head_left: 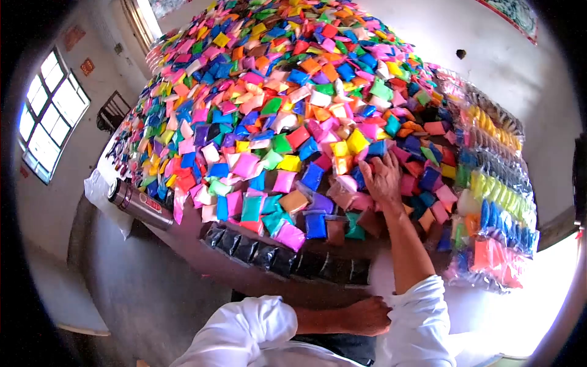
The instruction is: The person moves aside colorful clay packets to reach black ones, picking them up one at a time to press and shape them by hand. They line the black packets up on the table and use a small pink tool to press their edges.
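Blue plastic wrapping on a small packet (377,148) is right at the fingertips of the right grip (384,177), which is reaching palm-down into a seriously huge heap of colourful packets (269,110). Fingers are a bit spread and curved over the stuff, but honestly can't tell if they're pinching anything or just resting on top. Just left of that hand there's an orange packet (343,164) with a yellow one (357,141) a little farther up, and on the other side pinks, reds and blues crowd up close to the wrist. Left grip (367,315) is way lower, crossed over in front of the body by the right white sleeve (422,318), fingers curled in; can't tell whether it's got hold of something. Nearer the person than the heap, a row of black packets (266,254) runs along the front of the bench (188,237). Over on the right it gets way tidier: bagged rows lined up by colour, with a lime-yellow row (492,191), then a blue row (506,221), then a pink row (492,257) closest to the person. At the left edge a dark purple bottle (143,205) is lying on its side next to a crumpled clear plastic bag (105,194). Farther out there's a barred window (54,116) on the left wall, and part of a poster (516,17) pokes in at upper right.
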`<state>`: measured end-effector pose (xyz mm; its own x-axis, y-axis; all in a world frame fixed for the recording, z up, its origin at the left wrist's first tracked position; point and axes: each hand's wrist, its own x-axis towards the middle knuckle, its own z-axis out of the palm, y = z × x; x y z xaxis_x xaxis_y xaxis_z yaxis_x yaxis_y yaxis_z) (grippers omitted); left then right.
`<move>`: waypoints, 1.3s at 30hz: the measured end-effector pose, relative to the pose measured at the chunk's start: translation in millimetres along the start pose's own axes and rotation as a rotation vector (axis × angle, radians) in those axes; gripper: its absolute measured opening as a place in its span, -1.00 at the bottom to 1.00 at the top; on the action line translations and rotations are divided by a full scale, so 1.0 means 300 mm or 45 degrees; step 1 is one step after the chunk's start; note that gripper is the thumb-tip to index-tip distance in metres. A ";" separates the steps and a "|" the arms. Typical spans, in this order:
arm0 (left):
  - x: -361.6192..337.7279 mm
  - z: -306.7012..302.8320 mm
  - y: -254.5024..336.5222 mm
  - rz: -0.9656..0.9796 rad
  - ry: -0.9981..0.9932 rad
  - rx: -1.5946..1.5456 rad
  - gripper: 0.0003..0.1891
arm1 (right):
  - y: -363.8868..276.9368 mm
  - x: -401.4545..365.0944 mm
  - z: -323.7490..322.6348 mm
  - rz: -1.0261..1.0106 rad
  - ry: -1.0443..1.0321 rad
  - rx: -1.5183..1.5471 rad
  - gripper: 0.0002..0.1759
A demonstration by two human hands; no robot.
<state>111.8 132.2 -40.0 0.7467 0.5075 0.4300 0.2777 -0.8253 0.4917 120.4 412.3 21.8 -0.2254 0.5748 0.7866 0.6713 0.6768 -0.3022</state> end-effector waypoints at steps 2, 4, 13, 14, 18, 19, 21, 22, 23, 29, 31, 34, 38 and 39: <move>0.000 -0.006 -0.001 0.045 0.124 -0.085 -0.82 | 0.002 0.001 0.008 0.043 -0.067 -0.025 -0.65; 0.004 0.025 -0.005 0.076 0.165 -0.098 -0.80 | -0.007 0.010 0.001 0.113 -0.173 0.002 -0.65; 0.015 -0.059 0.015 0.146 0.441 -0.122 -0.69 | 0.003 -0.003 0.039 0.098 -0.227 -0.098 -0.61; 0.013 -0.087 0.012 0.178 0.464 -0.145 -0.65 | -0.002 0.003 0.039 0.080 -0.218 -0.103 -0.62; -0.015 -0.006 0.003 0.130 0.246 -0.192 -0.67 | -0.004 0.001 0.028 0.152 -0.288 -0.127 -0.67; -0.016 0.011 -0.001 0.121 0.172 -0.205 -0.67 | -0.014 -0.001 0.030 0.252 -0.237 -0.158 -0.69; -0.011 0.009 0.001 0.118 0.114 -0.217 -0.67 | -0.024 -0.003 0.021 0.288 -0.063 -0.255 -0.71; 0.014 -0.009 0.015 0.107 0.409 -0.286 -0.75 | -0.022 0.009 0.036 0.206 0.087 -0.336 -0.72; 0.028 -0.020 0.018 0.090 0.687 -0.348 -0.82 | -0.017 0.015 0.057 0.187 0.074 -0.332 -0.72; 0.017 -0.047 0.024 0.075 0.464 -0.492 -0.82 | -0.390 0.194 0.226 -0.057 -0.095 0.003 -0.74; 0.007 -0.046 0.026 0.064 0.430 -0.527 -0.82 | -0.492 0.248 0.281 -0.137 -0.271 0.183 -0.73; -0.005 -0.055 0.020 0.055 0.385 -0.578 -0.81 | -0.589 0.295 0.405 -0.196 -0.472 0.363 -0.67; -0.019 -0.071 0.012 0.058 0.362 -0.630 -0.81 | -0.710 0.334 0.584 -0.345 -0.409 0.483 -0.64; -0.026 -0.083 0.013 0.064 0.348 -0.649 -0.81 | -0.740 0.341 0.622 -0.345 -0.411 0.490 -0.64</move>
<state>91.9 131.2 -22.6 0.5497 0.5723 0.6085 -0.1304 -0.6608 0.7392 -183.5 406.7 68.8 -0.5985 0.4282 0.6771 0.2679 0.9035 -0.3345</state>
